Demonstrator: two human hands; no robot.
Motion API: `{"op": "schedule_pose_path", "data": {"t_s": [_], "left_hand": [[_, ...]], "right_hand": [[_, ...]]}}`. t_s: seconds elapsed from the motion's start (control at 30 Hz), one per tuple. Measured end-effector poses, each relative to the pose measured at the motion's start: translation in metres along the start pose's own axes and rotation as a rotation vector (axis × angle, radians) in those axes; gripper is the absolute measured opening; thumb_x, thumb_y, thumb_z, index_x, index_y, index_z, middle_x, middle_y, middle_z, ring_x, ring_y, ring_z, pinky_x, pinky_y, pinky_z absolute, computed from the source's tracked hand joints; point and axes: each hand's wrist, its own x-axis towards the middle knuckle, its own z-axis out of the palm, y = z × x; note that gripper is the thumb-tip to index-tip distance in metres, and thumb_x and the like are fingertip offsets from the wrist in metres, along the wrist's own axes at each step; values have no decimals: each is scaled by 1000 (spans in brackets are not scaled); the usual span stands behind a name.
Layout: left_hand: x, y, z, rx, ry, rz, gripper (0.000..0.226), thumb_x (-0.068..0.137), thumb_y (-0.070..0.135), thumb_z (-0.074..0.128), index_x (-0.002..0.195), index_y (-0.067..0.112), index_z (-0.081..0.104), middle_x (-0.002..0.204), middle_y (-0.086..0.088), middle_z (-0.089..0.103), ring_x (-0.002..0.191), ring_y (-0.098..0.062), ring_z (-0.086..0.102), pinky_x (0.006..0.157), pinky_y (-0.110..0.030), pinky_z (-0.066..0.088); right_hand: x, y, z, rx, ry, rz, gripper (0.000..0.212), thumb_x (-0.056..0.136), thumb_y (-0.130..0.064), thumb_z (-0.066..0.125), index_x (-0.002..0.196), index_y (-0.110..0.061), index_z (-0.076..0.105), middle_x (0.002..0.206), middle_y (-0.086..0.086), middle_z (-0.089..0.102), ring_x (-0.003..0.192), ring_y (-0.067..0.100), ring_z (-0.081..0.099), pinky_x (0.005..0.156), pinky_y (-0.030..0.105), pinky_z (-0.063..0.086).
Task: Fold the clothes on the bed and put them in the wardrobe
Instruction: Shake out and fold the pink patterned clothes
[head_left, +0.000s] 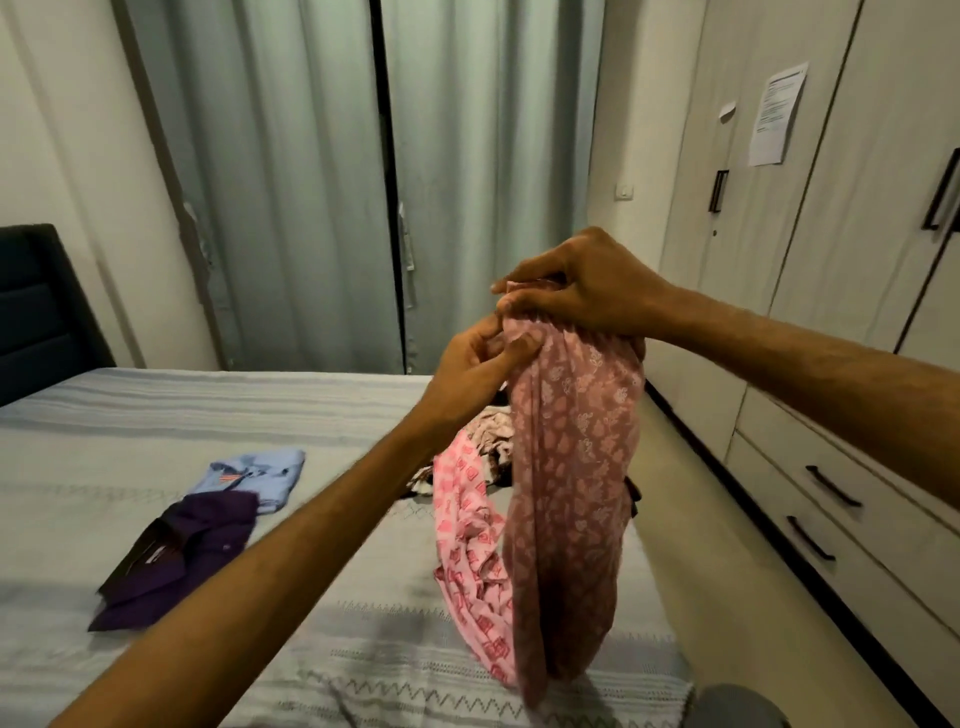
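Pink printed garment (571, 467) hangs from both hands, left (475, 358) and right (582, 291) pinching its top.

Single head-worn view looks forward and down, close over the bed (156, 415); curtains (311, 182) face it.

Both arms raised, stretched fwd, bare forearms. Right hand (587, 291) higher, palm down, fingers curled over bunched top of pink floral garment (571, 467), gripping it. Left hand (478, 358) just below and beside right, thumb + fingertips pinching same garment edge. Hands nearly touching. Left forearm angles up from lower left; right forearm enters from right edge.
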Motion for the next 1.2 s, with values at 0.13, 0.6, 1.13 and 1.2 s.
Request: {"op": "schedule_pose_path", "data": {"t_s": [0.13,0.6,1.13,1.2], "left_hand": [[-6,-5,-2,-122,121,20,36,103,20,64,133,13,45,112,-12,77,103,-20,75,81,-28,61],[-9,-29,-17,118,-225,-190,32,109,40,47,118,22,71,108,10,77,102,-7,73,81,-16,57],[5,-39,-3,-308,141,-229,27,107,27,52,100,13,74,93,-1,80,94,-21,74,92,-42,60],[7,-35,-9,-270,252,-190,29,107,40,53,107,20,74,101,0,80,98,-20,75,89,-37,62]], "right_hand": [[-1,-4,10,147,-11,-20,35,94,-45,71,123,-25,76,98,-16,74,81,-4,70,72,9,50],[5,12,17,160,37,104,33,81,-49,83,98,-21,84,88,-14,77,81,2,72,71,8,49],[20,29,-35,86,211,176,38,83,-49,82,103,-18,83,95,-6,78,86,-1,70,76,3,47],[19,38,-42,62,222,208,37,83,-49,81,104,-18,82,97,-4,78,86,1,70,74,0,46]]}}
